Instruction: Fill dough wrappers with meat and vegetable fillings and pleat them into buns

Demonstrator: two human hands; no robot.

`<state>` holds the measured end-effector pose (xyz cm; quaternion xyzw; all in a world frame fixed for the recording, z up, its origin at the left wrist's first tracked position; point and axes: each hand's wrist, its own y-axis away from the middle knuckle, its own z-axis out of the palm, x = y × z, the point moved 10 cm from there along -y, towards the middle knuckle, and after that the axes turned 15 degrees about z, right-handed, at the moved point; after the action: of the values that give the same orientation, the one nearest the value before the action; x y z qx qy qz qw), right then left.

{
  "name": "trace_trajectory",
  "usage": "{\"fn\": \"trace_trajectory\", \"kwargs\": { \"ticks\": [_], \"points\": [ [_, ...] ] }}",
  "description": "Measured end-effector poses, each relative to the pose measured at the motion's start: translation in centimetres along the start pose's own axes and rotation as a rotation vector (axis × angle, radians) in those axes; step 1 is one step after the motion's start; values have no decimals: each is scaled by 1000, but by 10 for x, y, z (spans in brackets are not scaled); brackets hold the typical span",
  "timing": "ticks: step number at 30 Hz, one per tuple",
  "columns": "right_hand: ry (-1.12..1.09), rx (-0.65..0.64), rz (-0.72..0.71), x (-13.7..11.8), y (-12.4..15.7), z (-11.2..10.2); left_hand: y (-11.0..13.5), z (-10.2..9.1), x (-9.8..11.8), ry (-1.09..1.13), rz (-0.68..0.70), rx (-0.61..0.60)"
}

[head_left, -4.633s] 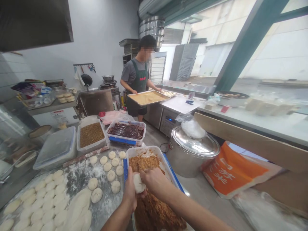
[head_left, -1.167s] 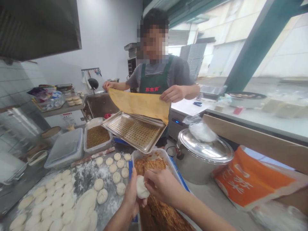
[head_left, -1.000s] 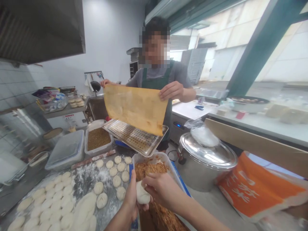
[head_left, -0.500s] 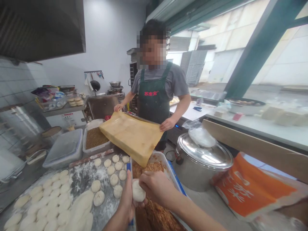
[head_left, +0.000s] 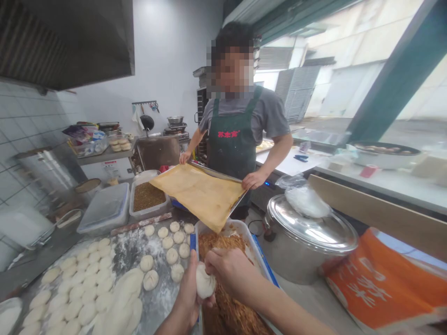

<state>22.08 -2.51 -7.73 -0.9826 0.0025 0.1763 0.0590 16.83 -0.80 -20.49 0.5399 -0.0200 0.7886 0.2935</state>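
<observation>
A round white dough bun (head_left: 205, 282) rests in my left hand (head_left: 187, 292), whose fingers curl round its side and underside. My right hand (head_left: 233, 271) is closed at the bun's upper edge, fingertips pinching the dough; the exact grip is partly hidden. Both hands are above a plastic tub (head_left: 262, 261) of brown shredded filling (head_left: 225, 242). To the left, several shaped buns (head_left: 151, 280) sit apart on the floured worktop (head_left: 159, 298). Rows of flat dough pieces (head_left: 78, 293) lie farther left, beside a long slab of dough (head_left: 120, 295).
Across the tub, a co-worker (head_left: 232, 139) holds a paper-lined tray (head_left: 200, 190) over its far end. A lidded steel pot (head_left: 296, 253) and an orange bag (head_left: 380, 279) stand at right. Behind the dough are a rolling pin (head_left: 141, 223), a lidded box (head_left: 104, 209) and a brown-filled tub (head_left: 132, 204).
The view has turned slightly left, so things appear farther right. The co-worker's paper lies flatter, with more of the metal tray edge showing. My hands stay on the bun.
</observation>
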Motion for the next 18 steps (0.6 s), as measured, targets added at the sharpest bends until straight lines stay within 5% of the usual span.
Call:
{"fn": "trace_trajectory", "kwargs": {
  "ticks": [5,18],
  "points": [
    [-96,-44,-4,-10,-2,2,5,-7,-5,92,-87,47],
    [-169,-40,26,-23,-15,12,3,-21,16,139,51,15]
  ]
}}
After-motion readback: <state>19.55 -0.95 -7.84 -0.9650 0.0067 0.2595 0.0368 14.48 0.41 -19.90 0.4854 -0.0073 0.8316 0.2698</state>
